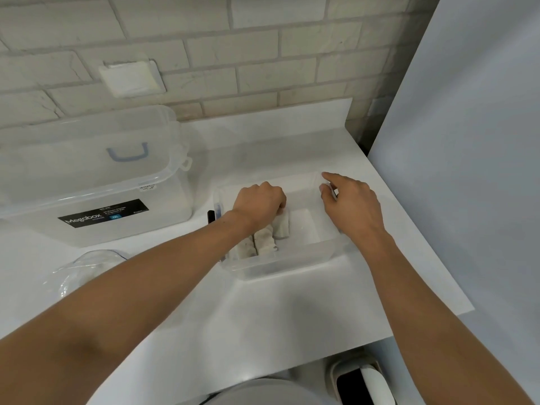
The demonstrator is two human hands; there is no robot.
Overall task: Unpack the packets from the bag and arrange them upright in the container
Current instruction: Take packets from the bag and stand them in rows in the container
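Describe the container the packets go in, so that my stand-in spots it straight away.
On the white counter under the brick wall, look right of the big lidded Megabox tub. The container is the smaller clear tub beside it. Only it is open-topped, with pale packets inside.

three packets [264,239], one small container [277,268], one large storage box [96,182], one plastic bag [87,264].
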